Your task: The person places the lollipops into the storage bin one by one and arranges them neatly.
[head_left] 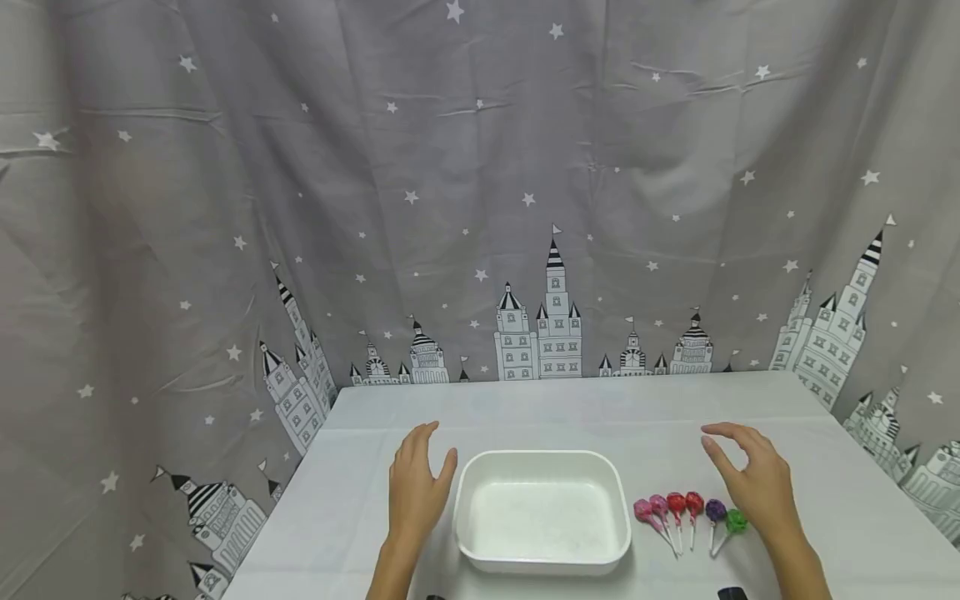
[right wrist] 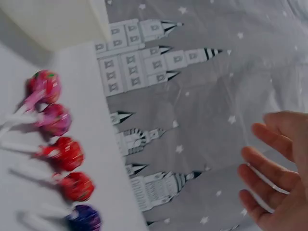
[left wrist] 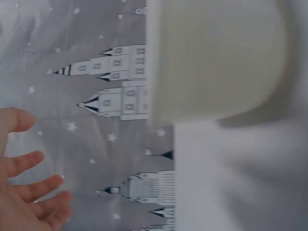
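Observation:
Several wrapped lollipops lie in a row on the table, among them a pink lollipop, a red lollipop, a purple lollipop and a green lollipop. To their left stands a white rectangular tub with nothing inside. My left hand hovers by the tub's left side, holding nothing, its fingers loosely bent. Above and right of the green lollipop is my right hand, thumb and fingers apart with nothing between them. The right wrist view shows a red lollipop well away from the fingers.
The white table reaches back to a grey curtain printed with castles and stars. Small dark objects, one of them a black piece, poke in at the bottom edge of the head view.

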The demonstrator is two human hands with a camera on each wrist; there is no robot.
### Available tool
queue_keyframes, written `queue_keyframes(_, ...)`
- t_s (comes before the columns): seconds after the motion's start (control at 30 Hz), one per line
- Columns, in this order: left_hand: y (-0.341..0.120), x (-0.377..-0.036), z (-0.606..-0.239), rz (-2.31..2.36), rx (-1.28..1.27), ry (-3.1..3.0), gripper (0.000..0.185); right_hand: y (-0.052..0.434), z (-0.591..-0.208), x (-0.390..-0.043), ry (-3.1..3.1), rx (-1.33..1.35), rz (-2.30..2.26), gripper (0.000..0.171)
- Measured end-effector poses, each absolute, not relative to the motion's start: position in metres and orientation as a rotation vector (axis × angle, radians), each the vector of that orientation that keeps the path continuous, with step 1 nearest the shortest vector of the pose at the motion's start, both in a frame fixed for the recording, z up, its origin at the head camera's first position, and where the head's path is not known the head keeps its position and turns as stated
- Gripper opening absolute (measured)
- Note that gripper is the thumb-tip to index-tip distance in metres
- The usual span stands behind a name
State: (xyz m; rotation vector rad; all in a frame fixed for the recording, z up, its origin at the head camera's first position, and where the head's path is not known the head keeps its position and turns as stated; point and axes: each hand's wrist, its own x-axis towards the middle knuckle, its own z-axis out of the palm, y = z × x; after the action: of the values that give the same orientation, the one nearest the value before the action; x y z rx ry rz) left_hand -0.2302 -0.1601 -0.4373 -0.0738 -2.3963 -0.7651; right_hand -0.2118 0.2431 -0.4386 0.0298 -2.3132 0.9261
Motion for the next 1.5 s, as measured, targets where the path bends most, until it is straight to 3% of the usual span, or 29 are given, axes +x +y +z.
queue_keyframes(0.27, -0.165, -0.223, -0.471, -1.039, -0.045, -2.327, 0.036, 0.273, -0.489, -0.218, -2.037, -0.044, 1.008, 0.008)
queue_keyframes(0.57, -0.161, -0.218, -0.503, -1.297, -0.038, -2.294, 0.037, 0.291, -0.507, -0.198, -2.302, -0.339, 1.078, 0.029)
queue_keyframes(1.07, -0.154, -0.217, -0.526, -1.711, -0.044, -2.323, 0.041, 0.308, -0.523, -0.192, -2.727, -0.464, 1.355, 0.068)
queue_keyframes(1.5, -0.152, -0.219, -0.535, -1.844, 0.038, -2.438, 0.044, 0.311, -0.535, -0.196, -2.817, -0.458, 1.397, 0.075)
